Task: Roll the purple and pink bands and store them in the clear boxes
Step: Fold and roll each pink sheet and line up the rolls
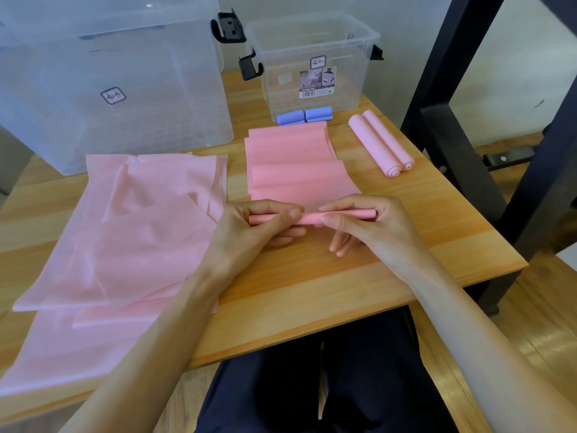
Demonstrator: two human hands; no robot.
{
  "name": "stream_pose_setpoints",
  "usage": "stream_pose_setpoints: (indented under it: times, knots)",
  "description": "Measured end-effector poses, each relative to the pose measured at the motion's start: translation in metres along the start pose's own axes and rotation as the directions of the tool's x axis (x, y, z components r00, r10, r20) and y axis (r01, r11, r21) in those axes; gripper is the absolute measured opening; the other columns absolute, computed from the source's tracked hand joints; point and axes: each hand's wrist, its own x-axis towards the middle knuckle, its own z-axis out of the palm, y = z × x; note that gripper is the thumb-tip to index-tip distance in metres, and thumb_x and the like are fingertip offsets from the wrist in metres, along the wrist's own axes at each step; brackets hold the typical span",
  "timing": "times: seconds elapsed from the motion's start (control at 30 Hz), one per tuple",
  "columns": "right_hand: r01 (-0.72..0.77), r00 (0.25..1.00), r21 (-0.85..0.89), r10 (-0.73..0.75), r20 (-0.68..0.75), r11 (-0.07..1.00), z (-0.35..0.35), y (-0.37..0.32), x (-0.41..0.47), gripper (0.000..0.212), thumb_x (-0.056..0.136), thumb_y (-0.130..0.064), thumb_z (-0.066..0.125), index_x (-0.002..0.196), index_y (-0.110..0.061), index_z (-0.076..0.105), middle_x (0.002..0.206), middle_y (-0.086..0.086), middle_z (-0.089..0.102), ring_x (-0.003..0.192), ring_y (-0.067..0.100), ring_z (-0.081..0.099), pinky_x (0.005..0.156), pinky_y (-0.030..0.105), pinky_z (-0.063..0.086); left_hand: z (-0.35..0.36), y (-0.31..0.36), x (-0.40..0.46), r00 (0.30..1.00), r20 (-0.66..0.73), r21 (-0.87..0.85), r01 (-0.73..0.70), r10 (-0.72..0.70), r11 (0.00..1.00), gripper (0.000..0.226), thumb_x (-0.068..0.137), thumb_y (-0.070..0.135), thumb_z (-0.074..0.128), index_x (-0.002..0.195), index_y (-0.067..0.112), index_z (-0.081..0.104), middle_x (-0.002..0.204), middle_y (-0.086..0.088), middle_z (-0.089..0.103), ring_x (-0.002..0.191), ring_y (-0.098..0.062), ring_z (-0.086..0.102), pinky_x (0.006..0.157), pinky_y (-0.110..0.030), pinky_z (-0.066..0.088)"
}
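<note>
Head view: left hand [249, 226] and right hand [359, 223] pinch the pink band's [299, 164] rolled end (near the table edge [343, 320]).

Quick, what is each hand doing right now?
Left hand: closed, pinching the left end of the rolled pink band.
Right hand: closed, pinching the right end of the same roll.
</note>
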Motion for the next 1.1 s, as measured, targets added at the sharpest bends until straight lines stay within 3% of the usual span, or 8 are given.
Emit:
stream_pose_setpoints:
  times: [0.53, 0.7, 0.9, 1.1]
  knots:
    - [-0.036, 0.998, 0.004, 0.037, -0.052, 0.999, 0.0035, -0.0036, 0.0005, 0.016, 0.087, -0.016, 0.072, 0.099, -0.006, 0.076, 0.083, 0.010, 0.077, 0.060, 0.029, 0.072, 0.052, 0.030, 0.060, 0.0009, -0.0009, 0.0020, 1.000, -0.002, -0.031, -0.026, 0.026, 0.999, 0.012, 0.086, 0.008, 0.070, 0.096, 0.009, 0.076, 0.089, -0.007, 0.078, 0.086, -0.018, 0.075, 0.078, -0.024, 0.060]
    - [-0.026, 0.998, 0.035, 0.028, -0.051, 0.999, 0.0031, -0.0050, 0.0040, 0.018, 0.082, -0.007, 0.075, 0.100, -0.004, 0.076, 0.084, 0.009, 0.076, 0.067, 0.028, 0.073, 0.058, 0.030, 0.061, 0.0004, -0.0006, 0.0042, 1.000, -0.019, -0.050, -0.007, 0.006, 0.999, 0.011, 0.086, 0.010, 0.070, 0.096, 0.010, 0.075, 0.092, -0.005, 0.078, 0.087, -0.016, 0.075, 0.077, -0.022, 0.060]
    - [-0.064, 0.996, 0.022, 0.065, -0.064, 0.998, 0.0041, -0.0067, 0.0050, 0.016, 0.086, -0.017, 0.072, 0.098, -0.008, 0.077, 0.085, 0.009, 0.077, 0.064, 0.028, 0.073, 0.056, 0.029, 0.060, -0.0006, 0.0020, 0.0058, 1.000, 0.009, -0.086, 0.010, -0.009, 0.996, 0.012, 0.085, 0.009, 0.070, 0.096, 0.010, 0.075, 0.090, -0.007, 0.078, 0.087, -0.016, 0.075, 0.077, -0.022, 0.060]
    - [-0.040, 0.997, 0.060, 0.043, -0.059, 0.997, 0.0049, -0.0052, 0.0076, 0.017, 0.081, -0.006, 0.076, 0.097, -0.004, 0.076, 0.082, 0.010, 0.076, 0.068, 0.028, 0.074, 0.059, 0.028, 0.061, 0.0009, 0.0017, 0.0064, 0.999, -0.016, -0.070, 0.032, -0.033, 0.997, 0.012, 0.087, 0.011, 0.069, 0.097, 0.009, 0.075, 0.092, -0.007, 0.078, 0.088, -0.017, 0.075, 0.078, -0.023, 0.060]
